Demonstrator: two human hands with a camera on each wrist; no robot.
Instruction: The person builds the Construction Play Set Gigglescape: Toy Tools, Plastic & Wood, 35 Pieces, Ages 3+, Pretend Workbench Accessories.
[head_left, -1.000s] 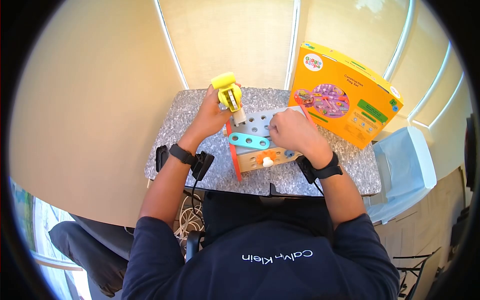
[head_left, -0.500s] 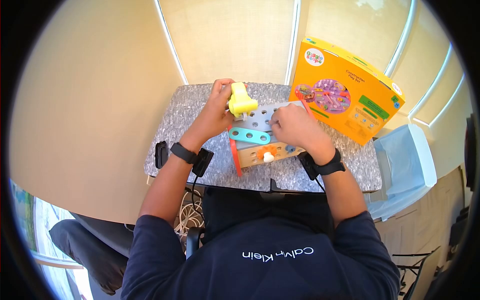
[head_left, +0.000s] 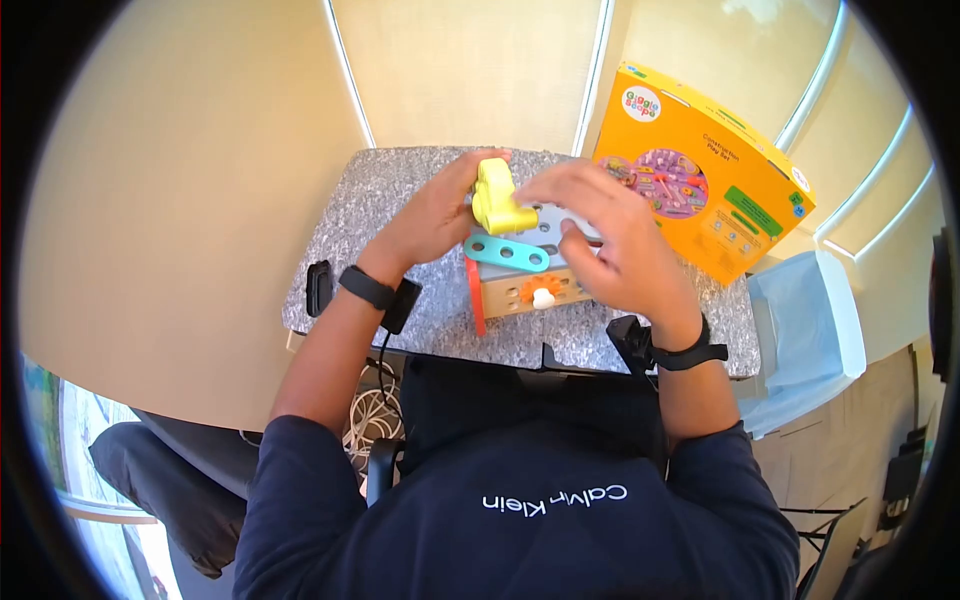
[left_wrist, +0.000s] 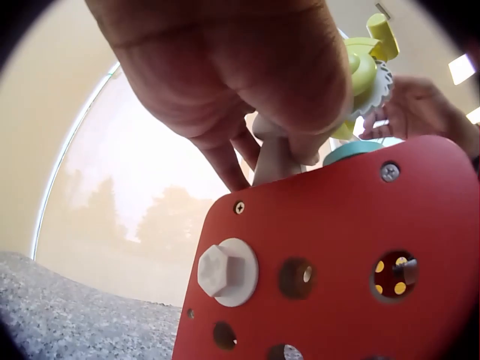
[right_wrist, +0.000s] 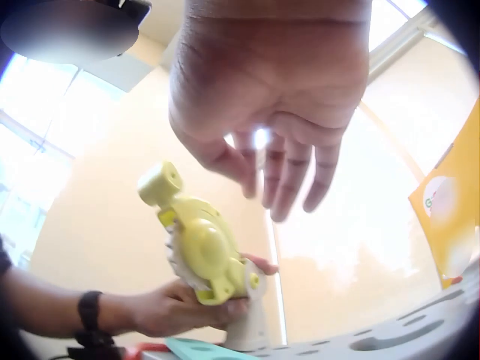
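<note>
A yellow toy tool with a grey toothed wheel [head_left: 499, 203] [right_wrist: 204, 251] stands tilted above the toy workbench's grey, holed top [head_left: 545, 238]. The left hand [head_left: 436, 212] grips its pale grey base [left_wrist: 276, 154] low down, at the bench's red side panel [left_wrist: 330, 247]. Over the bench top, the right hand [head_left: 617, 235] hovers with fingers loosely bent, holding nothing, apart from the yellow tool in the right wrist view. A teal strip with three holes [head_left: 507, 254] lies along the bench's front edge, above an orange gear with a white knob [head_left: 543, 297].
An orange play set box [head_left: 735, 150] stands at the back right of the speckled table [head_left: 350, 200]. Beyond the table's right edge is a bin with a light blue liner [head_left: 815, 330]. A small black object [head_left: 319, 288] lies at the table's left.
The right hand has lifted off the bench top and opened, moving towards the yellow tool. The left hand has turned the yellow tool and shifted it slightly right.
</note>
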